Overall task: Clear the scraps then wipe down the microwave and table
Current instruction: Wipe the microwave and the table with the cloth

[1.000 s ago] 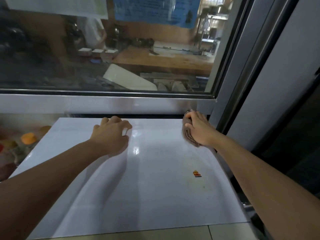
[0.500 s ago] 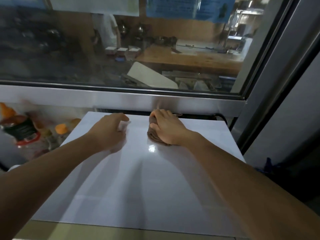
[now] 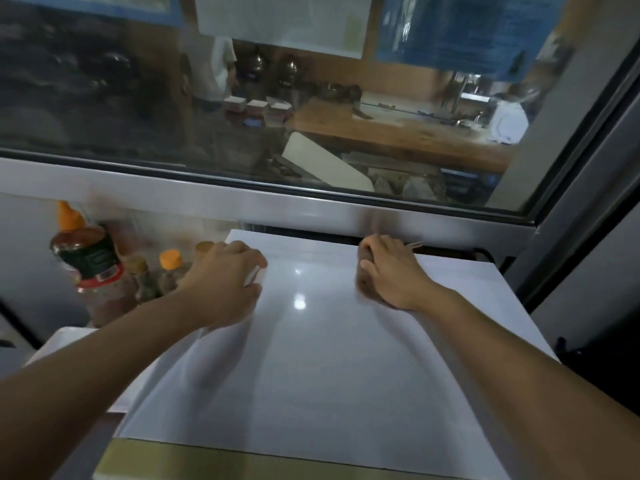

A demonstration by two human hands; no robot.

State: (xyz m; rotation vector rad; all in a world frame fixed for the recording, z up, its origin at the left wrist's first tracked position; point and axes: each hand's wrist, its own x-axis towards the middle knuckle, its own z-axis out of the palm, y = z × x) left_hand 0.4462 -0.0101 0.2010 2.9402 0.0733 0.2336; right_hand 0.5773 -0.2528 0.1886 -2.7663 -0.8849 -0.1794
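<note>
I can read no text anywhere. The sauce bottle [image 3: 86, 258] standing off the left edge of the microwave top [image 3: 311, 358] carries a dark green and red label, but its print is blurred. The blue poster [image 3: 460, 32] and white sheet [image 3: 280, 19] on the window glass show only smeared lines.

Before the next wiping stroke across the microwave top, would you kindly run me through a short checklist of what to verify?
1. Cloth in the right hand's grip: ok, fingers curled over it.
2. Cloth flat on the microwave top: ok.
3. Left hand steadying the top near its left edge: ok.
4. Scraps cleared from the visible top: ok, none seen.
5. Sauce bottles beside the left edge out of the stroke's way: ok, off the top.
6. Surface already clean: cannot tell, glare.
</note>
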